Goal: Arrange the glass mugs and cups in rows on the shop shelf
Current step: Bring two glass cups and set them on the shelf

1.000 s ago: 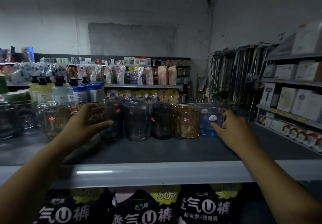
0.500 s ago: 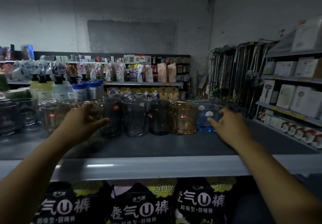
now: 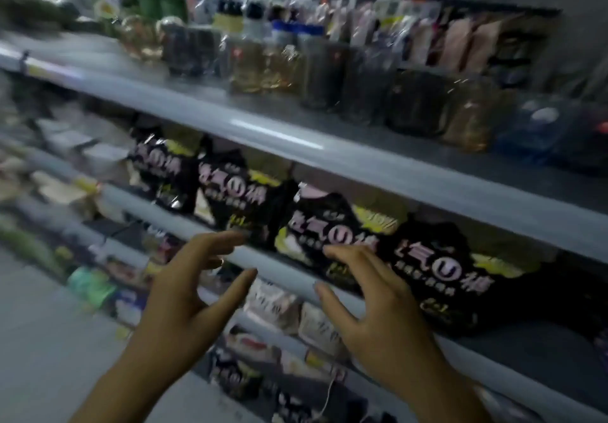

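Many cylindrical glass mugs line the flat grey shelf.

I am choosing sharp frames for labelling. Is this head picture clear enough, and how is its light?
Head view: heavy motion blur, worst at the left, so the glass mugs on the top shelf smear together. Head view: dim light, with one glare streak on that shelf's front edge. Head view: tilted, shelves running diagonally; the left hand, right hand and black packs are least blurred.
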{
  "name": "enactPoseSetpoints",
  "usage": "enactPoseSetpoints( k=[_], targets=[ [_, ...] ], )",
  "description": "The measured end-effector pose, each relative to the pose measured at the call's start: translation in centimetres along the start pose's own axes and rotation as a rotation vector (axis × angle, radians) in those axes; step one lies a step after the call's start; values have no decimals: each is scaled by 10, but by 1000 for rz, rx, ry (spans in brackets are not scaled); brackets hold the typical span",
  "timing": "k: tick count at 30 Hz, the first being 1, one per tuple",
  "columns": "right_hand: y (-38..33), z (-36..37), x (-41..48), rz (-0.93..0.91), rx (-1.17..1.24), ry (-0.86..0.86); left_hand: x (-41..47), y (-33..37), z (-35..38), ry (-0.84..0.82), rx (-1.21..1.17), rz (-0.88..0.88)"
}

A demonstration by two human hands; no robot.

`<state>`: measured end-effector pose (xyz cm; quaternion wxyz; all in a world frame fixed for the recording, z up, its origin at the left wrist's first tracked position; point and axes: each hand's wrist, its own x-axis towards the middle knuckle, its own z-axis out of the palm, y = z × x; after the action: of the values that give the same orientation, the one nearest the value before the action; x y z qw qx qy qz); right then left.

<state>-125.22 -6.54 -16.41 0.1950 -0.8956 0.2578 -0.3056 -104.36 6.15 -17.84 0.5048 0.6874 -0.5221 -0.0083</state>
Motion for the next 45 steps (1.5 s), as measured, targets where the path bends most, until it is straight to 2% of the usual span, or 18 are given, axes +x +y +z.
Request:
enactPoseSetpoints(
  k=[2, 7, 11, 14, 21, 25, 31, 36, 41, 45],
  targets=[
    [3, 48, -20, 23, 70, -150, -49, -16, 2, 31, -2, -121],
    [-8, 143, -59, 64, 176, -387, -153, -58, -20, 111, 121, -428],
    [-37, 203, -63, -17, 191, -570, -208, -85, -53, 194, 215, -611],
    [-73, 243, -50, -67, 185, -634, -233, -102, -91, 289, 259, -720],
    [-183, 364, -6, -187, 206, -749, -270, -183, -193, 443, 307, -843],
    [-277, 445, 26, -227, 210, -754, -272, -250, -290, 439, 286, -854],
    [-388, 524, 81, -290, 222, -704, -246, -331, -414, 456, 280, -837],
    [-448, 602, 137, -302, 197, -734, -235, -405, -493, 470, 301, -884],
    [-492, 716, 203, -328, 222, -788, -220, -503, -553, 490, 320, -969],
    [-534, 806, 280, -398, 267, -835, -175, -576, -613, 512, 367, -1003]
  ],
)
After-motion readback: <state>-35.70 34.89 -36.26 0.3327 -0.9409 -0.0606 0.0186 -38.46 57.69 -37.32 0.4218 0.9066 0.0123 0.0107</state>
